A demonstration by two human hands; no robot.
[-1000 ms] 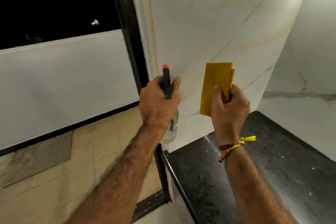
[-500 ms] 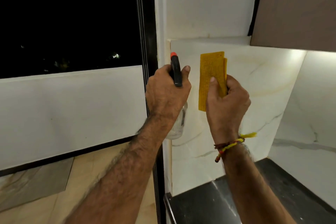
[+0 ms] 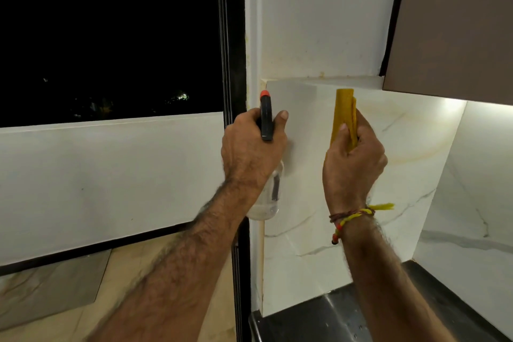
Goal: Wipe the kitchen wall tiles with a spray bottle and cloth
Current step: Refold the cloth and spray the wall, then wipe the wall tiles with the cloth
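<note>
Marble-look wall tiles [image 3: 319,175] fill the corner ahead of us, and we take them as our landmark: a dark window [image 3: 111,36] lies to their left beyond a black frame [image 3: 236,64], a brown cabinet [image 3: 458,22] hangs above their right part, and a black countertop [image 3: 319,319] runs along their foot. In front of the tiles' upper left corner, our left hand [image 3: 249,153] is wrapped around the neck of the spray bottle [image 3: 266,119], whose red-tipped nozzle points up towards the tiles and whose clear body hangs below the fist. Just to the right, our right hand [image 3: 352,166] pinches the yellow cloth [image 3: 344,116], folded into a narrow upright strip, close to the tile face; we cannot tell whether it touches. A threaded band [image 3: 358,214] sits on that wrist. We judge the bottle to be light, since little liquid seems to show in it, and rigid yet smooth-sided, so the neck under the trigger head is the sure place to hold it, with a finger free for the trigger. The cloth looks soft and limp, and it will flop unless bunched or spread flat under the palm for wiping. Glossy tiles should let it glide easily, more so once wet.
</note>
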